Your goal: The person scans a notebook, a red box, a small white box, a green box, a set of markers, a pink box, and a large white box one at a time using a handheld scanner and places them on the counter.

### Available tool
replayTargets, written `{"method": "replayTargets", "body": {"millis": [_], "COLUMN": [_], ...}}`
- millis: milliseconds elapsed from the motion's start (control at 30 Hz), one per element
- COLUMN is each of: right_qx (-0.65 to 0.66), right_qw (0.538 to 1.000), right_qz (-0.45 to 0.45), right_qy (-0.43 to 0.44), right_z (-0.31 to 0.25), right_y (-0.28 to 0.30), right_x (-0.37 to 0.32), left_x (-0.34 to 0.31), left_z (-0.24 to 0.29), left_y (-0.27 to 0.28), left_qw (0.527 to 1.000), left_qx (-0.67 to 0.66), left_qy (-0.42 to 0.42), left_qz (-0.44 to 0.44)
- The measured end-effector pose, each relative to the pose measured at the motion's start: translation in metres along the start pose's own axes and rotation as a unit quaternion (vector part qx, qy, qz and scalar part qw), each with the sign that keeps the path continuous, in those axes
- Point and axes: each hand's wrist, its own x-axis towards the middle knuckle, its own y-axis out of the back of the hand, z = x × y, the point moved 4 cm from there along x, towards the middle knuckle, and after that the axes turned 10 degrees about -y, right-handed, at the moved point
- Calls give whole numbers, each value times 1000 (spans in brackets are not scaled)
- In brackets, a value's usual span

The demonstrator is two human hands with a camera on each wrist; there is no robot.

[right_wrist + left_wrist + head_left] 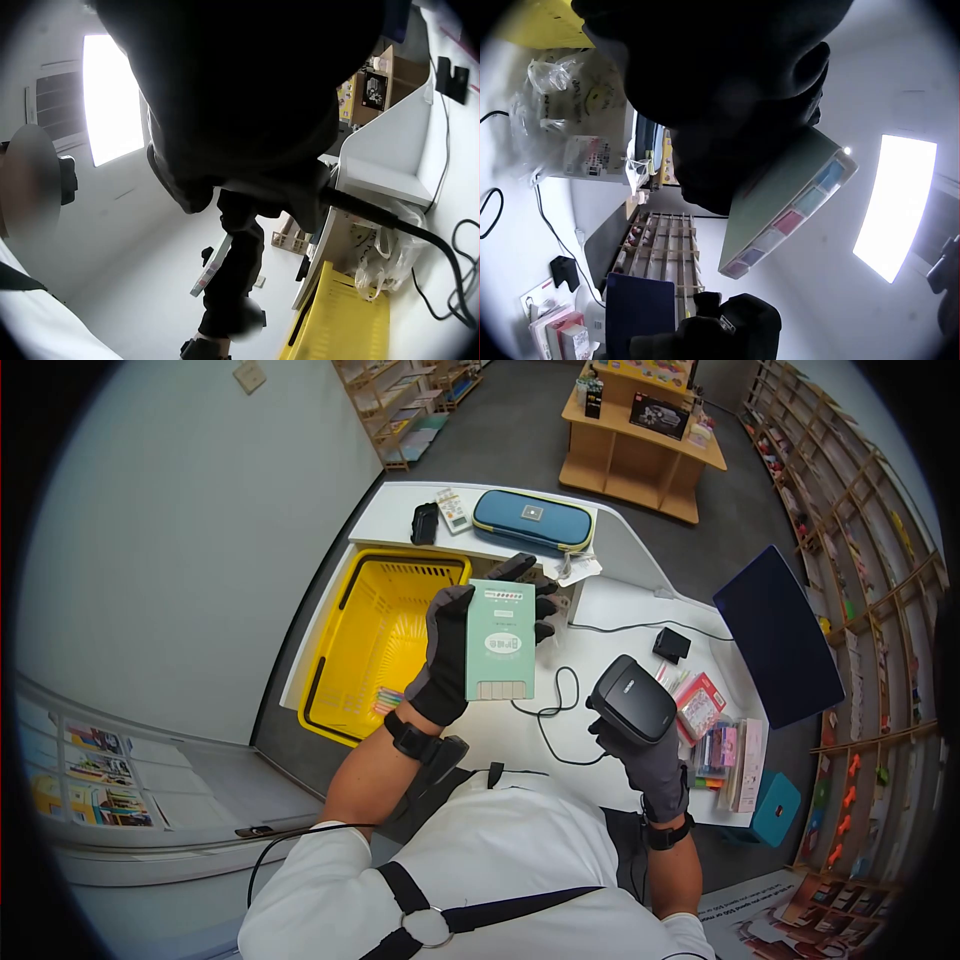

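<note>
In the head view, the gloved left hand [447, 655] holds a flat green box [502, 635] upright, thumb side at its left edge and fingers behind it. The left wrist view shows the box's edge [787, 221] with several coloured windows, below the dark left glove [727, 90]. The gloved right hand [645, 765] grips a rounded black device [634, 700], right of the box and apart from it. A black cable [397, 223] runs from beside the right glove [247, 97] in the right wrist view. Most of the right fingers are hidden under the device.
A yellow basket [395, 610] stands at the left, with coloured items inside. Behind are a blue case [530, 520], a white remote [453, 510] and a black object [425, 523]. At the right are a monitor [780, 635], a small black box [671, 645] and packaged goods [700, 705].
</note>
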Motion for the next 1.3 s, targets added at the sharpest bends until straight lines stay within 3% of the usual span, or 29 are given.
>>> {"method": "replayTargets", "body": {"millis": [133, 267, 300, 367, 467, 567, 633, 767, 1033, 1133, 1200, 1300], "right_qx": [2, 0, 1, -16, -47, 38, 15, -46, -43, -67, -105, -99], "right_qw": [999, 998, 998, 999, 998, 997, 997, 994, 996, 997, 990, 988], "right_qz": [12, 23, 25, 25, 28, 58, 70, 96, 73, 36, 34, 46], "right_qy": [31, 52, 53, 44, 27, -17, -8, 20, 32, 24, 83, 113], "right_z": [-6, -3, -2, 4, 4, 1, 8, 6, -25, -35, -36, -45], "right_y": [-4, -3, -2, 0, 1, 0, 4, 8, -10, -16, -18, -27], "right_x": [-6, -7, -6, -2, 1, 1, 5, 6, -5, -4, -3, -5], "left_x": [2, 5, 5, 1, 1, 0, -1, -2, -2, -6, -8, -7], "left_z": [-6, -14, -18, -18, -18, -17, -14, -14, -13, -17, -17, -14], "left_y": [1, 23, 29, 39, 31, 38, 40, 44, 61, 41, 39, 43], "left_qw": [999, 998, 998, 955, 952, 948, 940, 913, 912, 902, 896, 879], "left_qx": [30, -59, 40, 234, 226, 221, 218, 268, 313, 325, 330, 409], "left_qy": [-4, 9, -11, -49, -45, -68, -115, -115, -157, -153, -150, -169], "left_qz": [-10, -21, 44, 175, 199, 220, 235, 284, 214, 241, 256, 179]}}
